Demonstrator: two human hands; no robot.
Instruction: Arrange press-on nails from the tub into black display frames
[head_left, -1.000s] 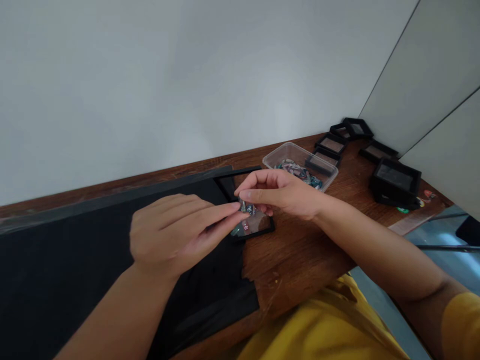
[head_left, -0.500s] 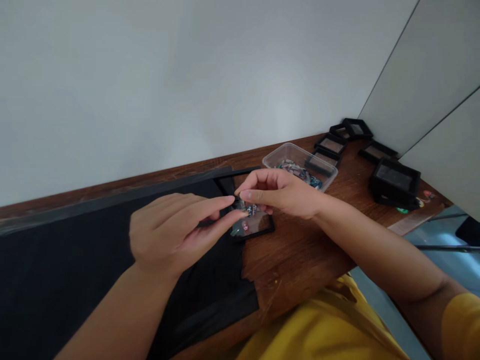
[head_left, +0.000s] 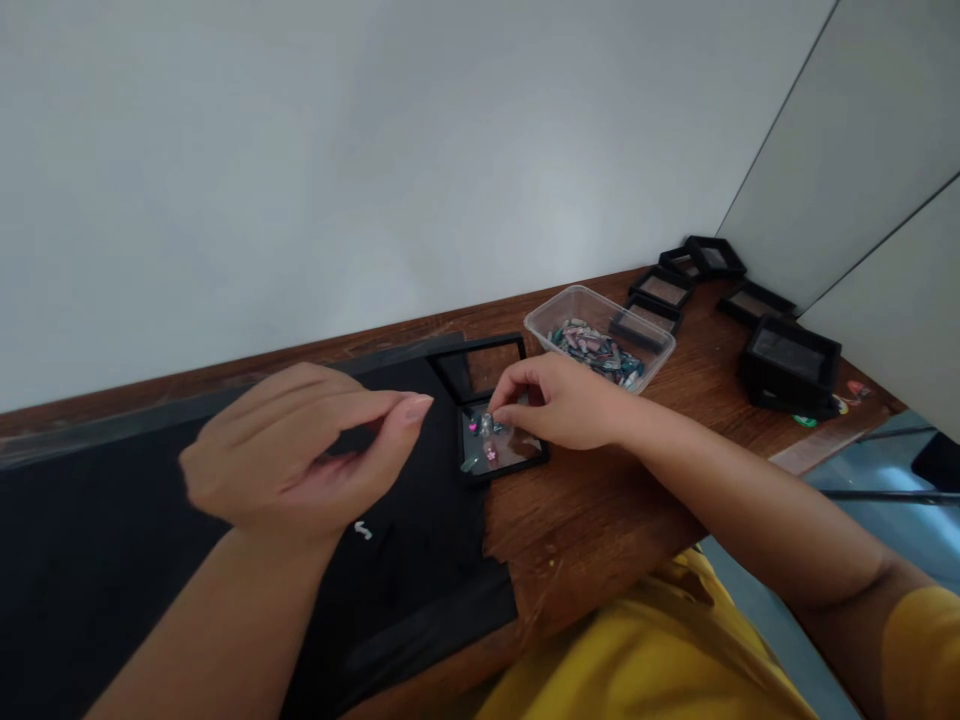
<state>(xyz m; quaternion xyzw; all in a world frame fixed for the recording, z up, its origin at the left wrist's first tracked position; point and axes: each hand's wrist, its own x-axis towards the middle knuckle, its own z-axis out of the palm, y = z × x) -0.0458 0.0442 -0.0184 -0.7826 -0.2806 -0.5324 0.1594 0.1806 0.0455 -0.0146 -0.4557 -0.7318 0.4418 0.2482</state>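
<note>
A black-framed display case with a clear window lies open, its lid raised at the back. Small decorated false nails, some with pink, lie on the window. At the case, my right hand pinches a small silvery false nail between thumb and finger, low against the window. My left hand hovers over the black cloth, left of the case. Its thumb and forefinger tips are pressed together, and whatever they hold, if anything, is hidden. Below it, a small white scrap lies on the cloth.
A clear plastic tub of colourful false nails stands behind my right hand. Several black cases lie toward the right corner, including a stack. Small coloured pieces sit near the right edge of the wooden table. A wall rises behind.
My left hand has drawn back to the left, away from the case. My right hand has come down onto the case window. The white scrap on the cloth now shows.
</note>
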